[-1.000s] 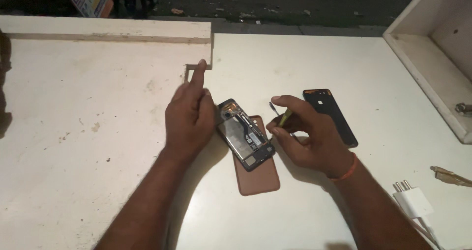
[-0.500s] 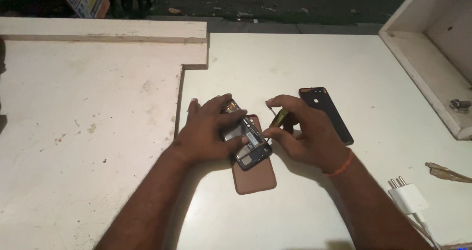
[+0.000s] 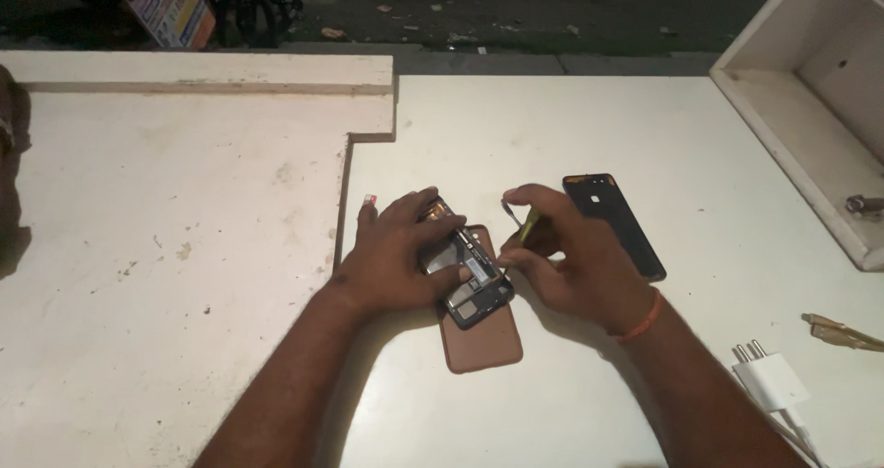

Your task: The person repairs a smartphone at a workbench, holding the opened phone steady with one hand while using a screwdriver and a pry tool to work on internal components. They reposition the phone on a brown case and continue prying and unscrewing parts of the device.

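My left hand (image 3: pixel 396 256) is pressing flat on the opened phone (image 3: pixel 470 279) lying on its brown case (image 3: pixel 483 344); my right hand (image 3: pixel 571 256) is pinching a small screwdriver (image 3: pixel 523 229).

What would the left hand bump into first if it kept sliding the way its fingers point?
The left hand points rightward across the opened phone. Going straight on, it would probably meet the right hand first, which holds a small tool just beyond, though depth is unclear.

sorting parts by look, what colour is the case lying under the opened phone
Brown, a reddish tan case, clearest in the head view, beneath the opened phone.
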`<state>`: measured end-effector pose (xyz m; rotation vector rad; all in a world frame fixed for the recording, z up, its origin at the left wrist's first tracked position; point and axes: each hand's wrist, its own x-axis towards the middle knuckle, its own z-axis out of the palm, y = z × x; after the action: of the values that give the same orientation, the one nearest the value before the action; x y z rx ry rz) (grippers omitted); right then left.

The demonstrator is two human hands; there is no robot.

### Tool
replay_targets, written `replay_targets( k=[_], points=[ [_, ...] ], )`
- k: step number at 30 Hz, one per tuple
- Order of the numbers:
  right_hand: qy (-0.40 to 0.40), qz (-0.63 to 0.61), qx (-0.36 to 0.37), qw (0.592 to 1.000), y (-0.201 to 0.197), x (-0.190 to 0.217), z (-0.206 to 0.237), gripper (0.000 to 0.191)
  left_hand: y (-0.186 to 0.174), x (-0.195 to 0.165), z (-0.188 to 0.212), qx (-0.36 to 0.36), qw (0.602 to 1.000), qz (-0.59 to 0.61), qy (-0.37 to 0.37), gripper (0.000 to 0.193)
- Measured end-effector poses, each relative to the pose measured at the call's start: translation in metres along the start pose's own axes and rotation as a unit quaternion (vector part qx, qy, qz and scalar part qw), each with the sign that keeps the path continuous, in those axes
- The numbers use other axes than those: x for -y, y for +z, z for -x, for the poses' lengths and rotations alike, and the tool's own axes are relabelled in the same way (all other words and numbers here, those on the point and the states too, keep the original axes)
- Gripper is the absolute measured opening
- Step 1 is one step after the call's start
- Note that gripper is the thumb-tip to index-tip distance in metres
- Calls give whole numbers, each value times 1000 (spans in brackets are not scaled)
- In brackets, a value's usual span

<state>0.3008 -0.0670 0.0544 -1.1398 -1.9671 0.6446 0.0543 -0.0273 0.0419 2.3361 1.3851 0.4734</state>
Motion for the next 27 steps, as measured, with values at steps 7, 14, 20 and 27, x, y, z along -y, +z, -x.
replay_targets(
  k=[7, 14, 20, 27],
  points=[
    [-77, -84, -2, 993, 1, 0, 0, 62, -1, -4, 1, -4, 1000, -1, -7, 74],
    [-34, -41, -5, 999, 3, -1, -1, 57, -1, -4, 1, 0, 1000, -3, -7, 73],
    [-43, -7, -19, 999, 5, 0, -2, 55, -1, -6, 0, -2, 1000, -13, -2, 72],
    [-70, 13, -50, 996, 12, -1, 1, 61, 0, -6, 0, -11, 999, -32, -1, 71]
  ],
)
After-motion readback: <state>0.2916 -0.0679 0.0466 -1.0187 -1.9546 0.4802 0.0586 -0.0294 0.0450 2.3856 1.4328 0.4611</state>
